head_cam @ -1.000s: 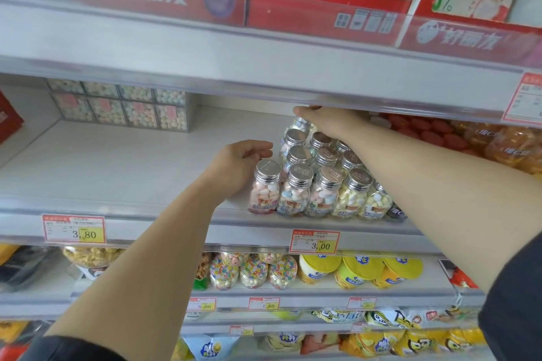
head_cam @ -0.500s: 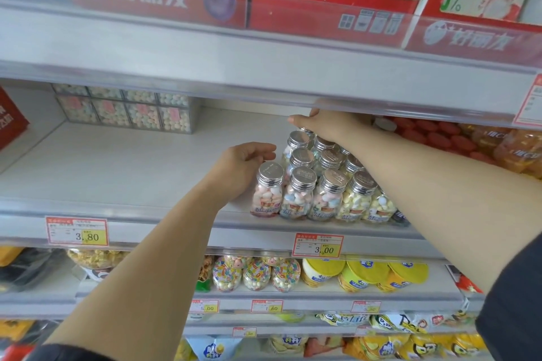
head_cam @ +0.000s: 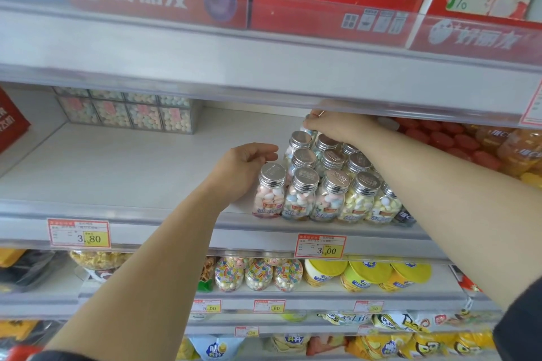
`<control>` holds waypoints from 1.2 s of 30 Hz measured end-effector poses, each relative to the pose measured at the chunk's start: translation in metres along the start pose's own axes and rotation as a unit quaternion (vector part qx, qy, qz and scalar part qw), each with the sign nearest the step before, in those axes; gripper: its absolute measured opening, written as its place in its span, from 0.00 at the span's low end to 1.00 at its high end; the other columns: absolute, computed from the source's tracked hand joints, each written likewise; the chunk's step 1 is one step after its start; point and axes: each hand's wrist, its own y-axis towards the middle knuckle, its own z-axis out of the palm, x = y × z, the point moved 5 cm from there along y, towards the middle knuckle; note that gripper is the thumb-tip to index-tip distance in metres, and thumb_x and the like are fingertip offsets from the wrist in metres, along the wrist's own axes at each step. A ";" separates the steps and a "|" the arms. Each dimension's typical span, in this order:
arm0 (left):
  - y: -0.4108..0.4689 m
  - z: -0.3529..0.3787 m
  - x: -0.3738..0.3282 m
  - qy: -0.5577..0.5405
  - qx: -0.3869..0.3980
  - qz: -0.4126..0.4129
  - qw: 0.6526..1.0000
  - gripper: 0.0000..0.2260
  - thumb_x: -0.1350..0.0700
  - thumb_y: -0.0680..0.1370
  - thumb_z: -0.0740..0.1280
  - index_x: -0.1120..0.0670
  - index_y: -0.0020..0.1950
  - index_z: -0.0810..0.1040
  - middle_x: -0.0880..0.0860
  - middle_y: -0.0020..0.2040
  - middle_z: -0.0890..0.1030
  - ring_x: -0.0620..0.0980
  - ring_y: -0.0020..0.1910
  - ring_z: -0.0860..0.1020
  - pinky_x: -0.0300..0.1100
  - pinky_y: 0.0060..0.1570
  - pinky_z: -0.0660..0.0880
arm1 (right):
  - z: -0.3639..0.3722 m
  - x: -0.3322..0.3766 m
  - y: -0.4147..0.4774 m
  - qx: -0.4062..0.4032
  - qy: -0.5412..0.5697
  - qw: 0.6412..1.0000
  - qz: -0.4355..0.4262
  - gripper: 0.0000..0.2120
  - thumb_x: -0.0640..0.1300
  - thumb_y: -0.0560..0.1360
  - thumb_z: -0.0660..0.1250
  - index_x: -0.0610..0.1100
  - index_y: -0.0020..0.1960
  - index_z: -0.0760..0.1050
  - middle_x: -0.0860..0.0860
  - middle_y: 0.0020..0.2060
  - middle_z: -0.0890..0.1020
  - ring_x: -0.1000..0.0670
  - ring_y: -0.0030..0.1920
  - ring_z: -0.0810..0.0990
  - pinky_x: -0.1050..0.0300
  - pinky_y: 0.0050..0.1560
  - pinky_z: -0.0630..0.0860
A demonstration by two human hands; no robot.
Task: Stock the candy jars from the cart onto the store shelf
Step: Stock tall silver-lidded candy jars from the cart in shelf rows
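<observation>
barely shifting, the right grip (head_cam: 337, 129) is still grasping the rear jar (head_cam: 308, 127) at 12 o'clock of the jar cluster (head_cam: 331, 184) on the shelf (head_cam: 140, 173) while the left grip (head_cam: 240, 173) is cupping the corner jar (head_cam: 270, 193) at 8 o'clock, so this placement is still finishing.

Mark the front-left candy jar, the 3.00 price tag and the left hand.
front-left candy jar (head_cam: 269, 199): head view, clear body below the cap.
3.00 price tag (head_cam: 320, 246): head view, middle of the label.
left hand (head_cam: 238, 172): head view, back of the hand.
</observation>
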 end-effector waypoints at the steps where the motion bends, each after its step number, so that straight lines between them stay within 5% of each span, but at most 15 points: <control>1: 0.000 0.000 0.000 0.001 0.000 0.000 1.000 0.15 0.63 0.83 0.59 0.45 0.57 0.80 0.44 0.54 0.83 0.42 0.52 0.79 0.35 0.55 0.71 | -0.002 -0.004 0.001 -0.026 0.008 1.000 0.000 0.17 0.39 0.80 0.62 0.45 0.34 0.63 0.50 0.29 0.65 0.53 0.30 0.61 0.62 0.28 0.58; 5: 0.000 0.000 0.000 0.005 -0.001 0.004 1.000 0.15 0.63 0.83 0.60 0.45 0.56 0.80 0.44 0.54 0.83 0.42 0.52 0.79 0.37 0.57 0.72 | -0.003 -0.009 -0.001 -0.093 0.030 0.995 0.000 0.08 0.45 0.80 0.64 0.44 0.44 0.69 0.50 0.30 0.68 0.54 0.29 0.64 0.64 0.26 0.59; 11: -0.001 -0.001 -0.001 0.014 0.001 0.003 1.000 0.14 0.62 0.83 0.60 0.46 0.58 0.80 0.43 0.54 0.83 0.42 0.53 0.79 0.36 0.57 0.72 | 0.001 -0.016 0.000 -0.070 0.049 0.995 0.059 0.22 0.55 0.78 0.67 0.46 0.32 0.64 0.50 0.27 0.69 0.53 0.26 0.65 0.60 0.28 0.61; 23: 0.000 0.000 0.000 0.001 0.002 -0.004 1.000 0.14 0.63 0.82 0.60 0.46 0.56 0.80 0.43 0.52 0.83 0.43 0.52 0.80 0.36 0.56 0.72 | -0.001 -0.014 -0.004 -0.011 0.042 0.994 0.099 0.22 0.54 0.80 0.63 0.45 0.32 0.63 0.50 0.29 0.68 0.52 0.28 0.65 0.57 0.30 0.59; 26: 0.000 0.001 -0.001 0.002 0.001 -0.005 1.000 0.14 0.64 0.82 0.60 0.47 0.56 0.80 0.43 0.51 0.83 0.41 0.50 0.79 0.32 0.52 0.72 | -0.002 -0.012 -0.004 -0.032 0.025 0.996 0.076 0.19 0.54 0.79 0.66 0.45 0.36 0.66 0.50 0.31 0.69 0.52 0.30 0.66 0.59 0.30 0.60; 30: -0.002 0.001 -0.004 0.011 -0.002 -0.004 1.000 0.14 0.63 0.82 0.60 0.48 0.58 0.80 0.43 0.51 0.83 0.39 0.50 0.79 0.30 0.51 0.71 | -0.002 -0.014 -0.006 -0.083 0.020 0.995 0.044 0.13 0.52 0.77 0.69 0.48 0.53 0.67 0.54 0.38 0.69 0.52 0.46 0.71 0.62 0.35 0.62; 36: -0.002 0.000 -0.004 0.006 0.000 -0.003 1.000 0.14 0.63 0.82 0.60 0.47 0.58 0.80 0.42 0.51 0.83 0.36 0.47 0.79 0.28 0.49 0.71 | -0.012 -0.015 -0.017 -0.180 -0.065 0.981 0.038 0.10 0.51 0.74 0.71 0.48 0.52 0.79 0.56 0.40 0.75 0.56 0.36 0.67 0.75 0.30 0.57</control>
